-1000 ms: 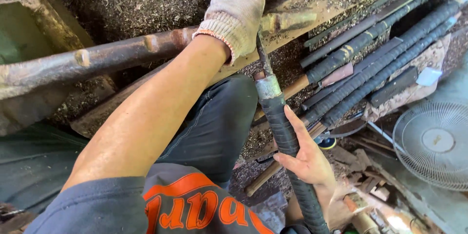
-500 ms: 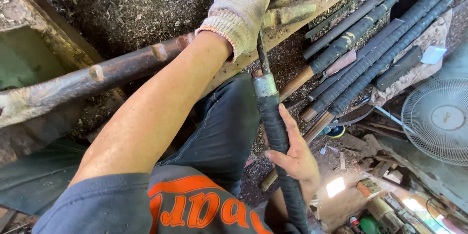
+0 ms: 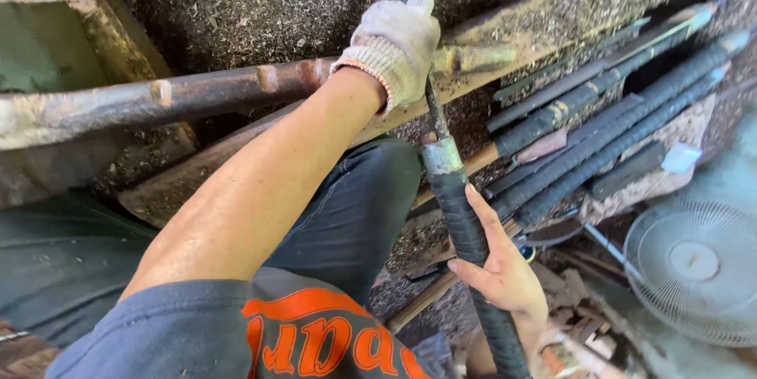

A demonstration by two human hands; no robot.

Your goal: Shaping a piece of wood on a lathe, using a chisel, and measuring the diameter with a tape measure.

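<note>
Plainly, the left hand [image 3: 394, 46], in a knitted off-white work glove, is clenched around the thin dark metal rod [image 3: 434, 115] that sticks out of the long black tape-wrapped handle [image 3: 465, 229]. The bare right hand [image 3: 498, 268] wraps that handle lower down, fingers curled round it. The tool stands nearly upright in front of the person's knee, below the sawdust-strewn edge of the bench [image 3: 552, 0].

Judging by its look, the piece is stiff and fairly heavy; the wound tape should give a sure, non-slip hold, while the bare rod and the grey metal collar [image 3: 441, 156] are smoother, so the wrapped part is the better place to take hold.

One such tool is in hand. About five similar black wrapped handles [image 3: 615, 130] lie stacked at the bench's right end, one rusty knobbed bar [image 3: 158, 99] along its left, and one round white fan [image 3: 694, 268] below.
</note>
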